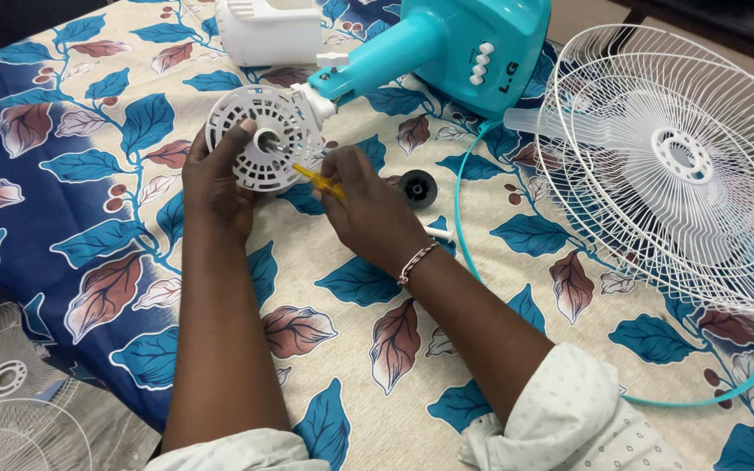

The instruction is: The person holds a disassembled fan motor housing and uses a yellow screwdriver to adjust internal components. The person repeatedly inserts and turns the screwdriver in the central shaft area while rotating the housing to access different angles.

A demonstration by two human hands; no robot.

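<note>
While the left hand (215, 179) steadies the round white motor cover (263, 139) from its left rim, the right hand (368, 209) brings a yellow-handled screwdriver (318, 180) in from the lower right. The screwdriver's long axis runs on a slant, from the handle buried in the right fingers up and to the left toward the hole at the middle of the cover. Only a short yellow stretch and a thin shaft show, and I cannot tell whether the tip is seated on anything there.

The right fingers are curled and pressed together around the handle, pinching it. The left fingers are wrapped behind the cover's edge, with the thumb laid flat on its slotted front face, just beside the centre hole. So the cover lies directly against the left fingers, and up and to the left of the right ones, which stand just beside its lower right rim. The left hand is the nearer one to the cover.

The cover sits at the end of the turquoise fan neck (377, 61), tilted so its face looks toward the person, above the leaf-patterned cloth (98, 218). A small black knob (418, 187) lies on the cloth just right of the right hand, and a white wire fan guard (674, 157) rests well apart to the right.
</note>
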